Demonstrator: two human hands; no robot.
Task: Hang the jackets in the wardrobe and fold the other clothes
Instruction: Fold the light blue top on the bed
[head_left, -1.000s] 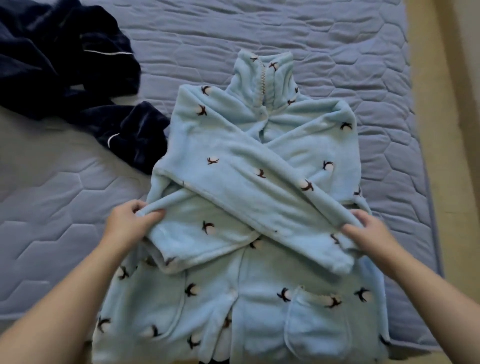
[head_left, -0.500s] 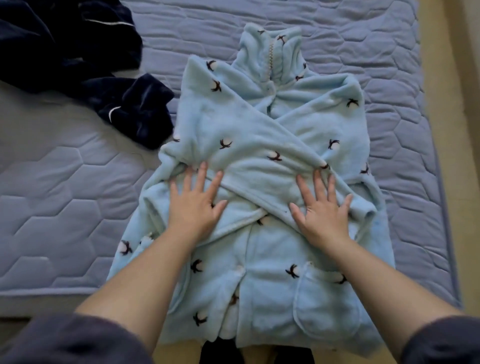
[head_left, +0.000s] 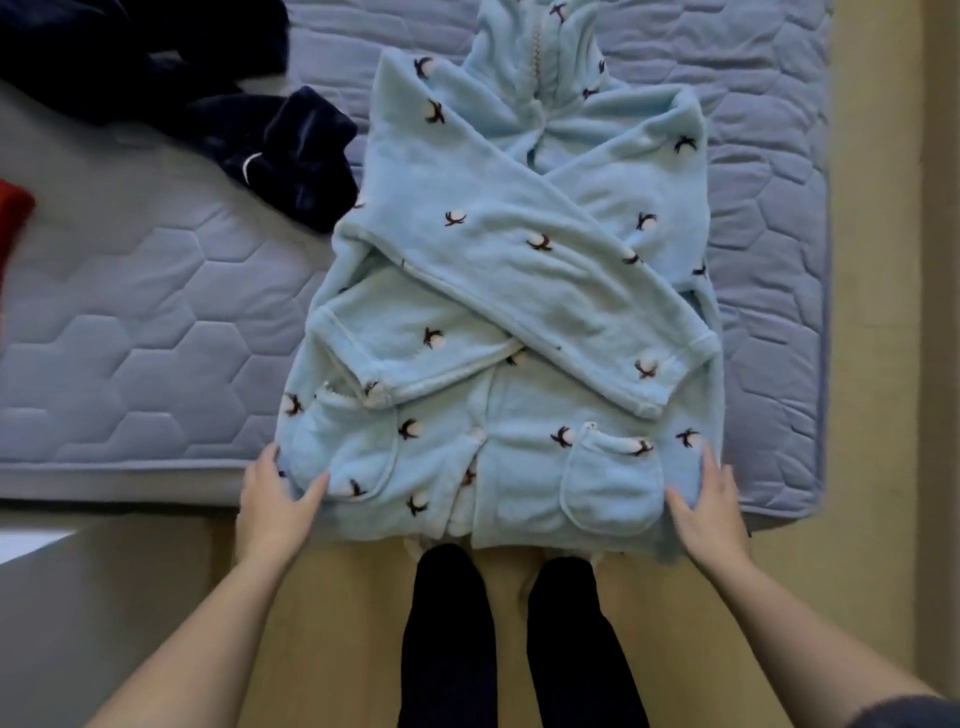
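A light blue fleece top (head_left: 519, 291) with a small dark flower print lies face up on the bed, collar away from me. Both sleeves are folded across its chest, and its hem hangs over the near edge of the mattress. My left hand (head_left: 280, 499) holds the lower left corner of the hem, thumb lying over the fabric. My right hand (head_left: 711, 504) holds the lower right corner beside the pocket in the same way.
The quilted lilac mattress (head_left: 156, 322) bears a rumpled dark navy garment (head_left: 280, 150) at the upper left, touching the blue top's left side. A bit of red cloth (head_left: 13, 208) shows at the left edge. My dark-trousered legs (head_left: 519, 639) stand on the wooden floor (head_left: 883, 364).
Both hands left the crossed sleeves, where they had pressed flat, and slid down to the hem's two lower corners. The view moved nearer to the bed edge.
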